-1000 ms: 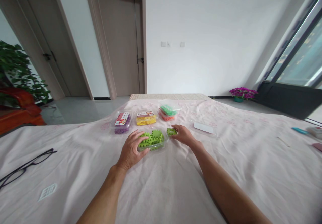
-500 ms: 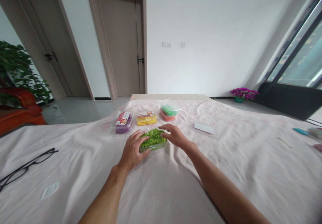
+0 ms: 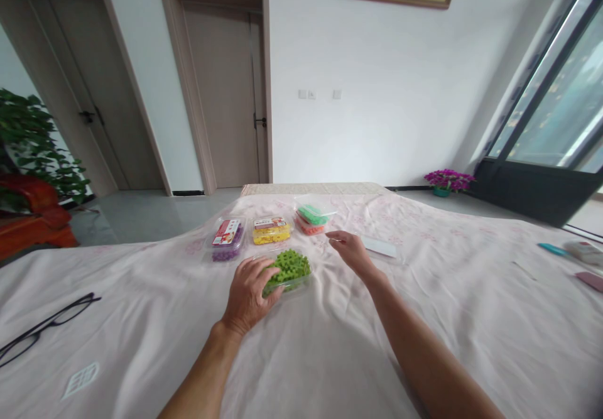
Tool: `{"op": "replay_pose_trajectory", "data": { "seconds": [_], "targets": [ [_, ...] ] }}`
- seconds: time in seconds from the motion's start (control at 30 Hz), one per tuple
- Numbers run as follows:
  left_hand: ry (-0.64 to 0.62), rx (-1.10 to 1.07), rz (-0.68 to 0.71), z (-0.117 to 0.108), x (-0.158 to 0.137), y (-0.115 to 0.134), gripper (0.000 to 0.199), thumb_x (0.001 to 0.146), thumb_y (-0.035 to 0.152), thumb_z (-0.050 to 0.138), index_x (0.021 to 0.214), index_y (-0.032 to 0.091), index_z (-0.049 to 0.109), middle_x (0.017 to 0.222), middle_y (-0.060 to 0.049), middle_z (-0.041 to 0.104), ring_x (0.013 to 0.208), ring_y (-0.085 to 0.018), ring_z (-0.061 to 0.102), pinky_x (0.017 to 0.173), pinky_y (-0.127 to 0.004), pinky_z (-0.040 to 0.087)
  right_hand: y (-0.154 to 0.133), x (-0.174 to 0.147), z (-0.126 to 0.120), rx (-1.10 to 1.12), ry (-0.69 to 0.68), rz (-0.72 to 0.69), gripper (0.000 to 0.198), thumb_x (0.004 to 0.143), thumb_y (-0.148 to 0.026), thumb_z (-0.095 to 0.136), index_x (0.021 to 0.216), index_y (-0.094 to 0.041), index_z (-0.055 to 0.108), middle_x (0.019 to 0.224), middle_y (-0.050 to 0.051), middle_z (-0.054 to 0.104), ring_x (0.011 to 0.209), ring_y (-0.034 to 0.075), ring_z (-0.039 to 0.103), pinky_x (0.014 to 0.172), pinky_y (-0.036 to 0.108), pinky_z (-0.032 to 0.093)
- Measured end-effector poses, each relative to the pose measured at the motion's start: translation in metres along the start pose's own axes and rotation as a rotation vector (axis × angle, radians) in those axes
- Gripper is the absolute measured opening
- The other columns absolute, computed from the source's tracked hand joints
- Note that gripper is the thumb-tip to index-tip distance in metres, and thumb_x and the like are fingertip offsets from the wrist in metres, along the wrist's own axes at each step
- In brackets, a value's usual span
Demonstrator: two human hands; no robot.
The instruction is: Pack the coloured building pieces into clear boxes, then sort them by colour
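Observation:
A clear plastic box (image 3: pixel 294 284) filled with lime-green knobbly pieces (image 3: pixel 289 265) sits on the cloth before me. My left hand (image 3: pixel 252 290) grips its left side, thumb at the near edge and fingers curled over the far left corner. Off to the right of the box, my right hand (image 3: pixel 351 252) hovers above the cloth with its fingers stretched loosely leftward; I see nothing held in it. Just beyond that hand lies a clear lid with a white label (image 3: pixel 380 247), partly covered by the hand.
Behind stand a box of purple pieces (image 3: pixel 228 240), a box of yellow pieces (image 3: pixel 272 230) and stacked green and orange boxes (image 3: pixel 311 217). Glasses (image 3: pixel 47 325) and a white patterned card (image 3: pixel 81 379) lie left. A blue object (image 3: pixel 552 249) lies far right.
My right hand has left the green box's right side and moved rightward toward the lid. My left hand stays on the box. The view has tilted slightly up.

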State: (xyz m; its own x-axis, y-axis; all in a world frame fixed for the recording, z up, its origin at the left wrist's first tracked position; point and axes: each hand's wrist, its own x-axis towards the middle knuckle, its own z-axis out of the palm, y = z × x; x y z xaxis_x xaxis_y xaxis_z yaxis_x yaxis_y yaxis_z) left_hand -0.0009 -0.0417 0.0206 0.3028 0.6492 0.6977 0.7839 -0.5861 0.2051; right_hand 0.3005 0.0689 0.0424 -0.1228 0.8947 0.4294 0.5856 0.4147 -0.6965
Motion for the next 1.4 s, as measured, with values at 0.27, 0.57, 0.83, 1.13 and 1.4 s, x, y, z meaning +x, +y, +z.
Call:
{"op": "replay_pose_trajectory", "data": {
  "seconds": [0.27,0.57,0.83,1.13,1.4],
  "targets": [
    [-0.152,0.137,0.079,0.006,0.03,0.036,0.052,0.088,0.05,0.051,0.134,0.025,0.052,0.142,-0.008,0.051,0.135,-0.031,0.039,0.112,-0.053,0.026,0.109,-0.008,-0.086,-0.661,0.016,0.354,0.064,0.077,-0.041,0.061,0.137,-0.021,0.05,0.142,0.015,0.047,0.129,0.038,0.042,0.101,0.052,0.036],
    [-0.28,0.262,-0.014,0.028,0.028,0.032,0.052,0.09,0.045,0.051,0.138,0.023,0.048,0.143,-0.01,0.05,0.133,-0.028,0.044,0.108,-0.046,0.035,0.117,-0.029,-0.111,-0.884,-0.295,0.207,0.038,0.093,-0.043,0.042,0.122,-0.024,0.059,0.128,0.012,0.058,0.114,0.029,0.054,0.088,0.038,0.042],
    [-0.12,0.131,-0.006,0.007,0.028,0.029,0.055,0.092,0.047,0.047,0.142,0.026,0.041,0.149,-0.01,0.041,0.14,-0.03,0.032,0.114,-0.052,0.024,0.098,-0.036,-0.112,-0.91,-0.296,0.085,0.03,0.094,-0.031,0.045,0.119,-0.02,0.058,0.124,0.014,0.06,0.11,0.026,0.057,0.082,0.033,0.043],
    [0.188,-0.492,-0.818,0.022,-0.006,-0.007,0.059,0.094,0.052,0.038,0.143,0.019,0.036,0.142,-0.014,0.048,0.131,-0.023,0.047,0.109,-0.039,0.037,0.085,-0.034,-0.106,-1.035,-0.315,-0.123,0.037,0.088,-0.007,0.041,0.121,-0.016,0.057,0.1,0.014,0.068,0.093,0.024,0.062,0.077,0.032,0.046],
    [0.212,-0.6,-0.823,0.03,-0.008,-0.009,0.054,0.092,0.048,0.042,0.135,0.015,0.048,0.143,-0.013,0.049,0.134,-0.022,0.042,0.115,-0.038,0.028,0.015,-0.006,-0.081,-0.204,0.08,-0.023,0.037,0.09,-0.032,0.042,0.116,-0.016,0.064,0.081,0.005,0.068,0.063,0.014,0.059,0.061,0.026,0.045]
  ]
}}
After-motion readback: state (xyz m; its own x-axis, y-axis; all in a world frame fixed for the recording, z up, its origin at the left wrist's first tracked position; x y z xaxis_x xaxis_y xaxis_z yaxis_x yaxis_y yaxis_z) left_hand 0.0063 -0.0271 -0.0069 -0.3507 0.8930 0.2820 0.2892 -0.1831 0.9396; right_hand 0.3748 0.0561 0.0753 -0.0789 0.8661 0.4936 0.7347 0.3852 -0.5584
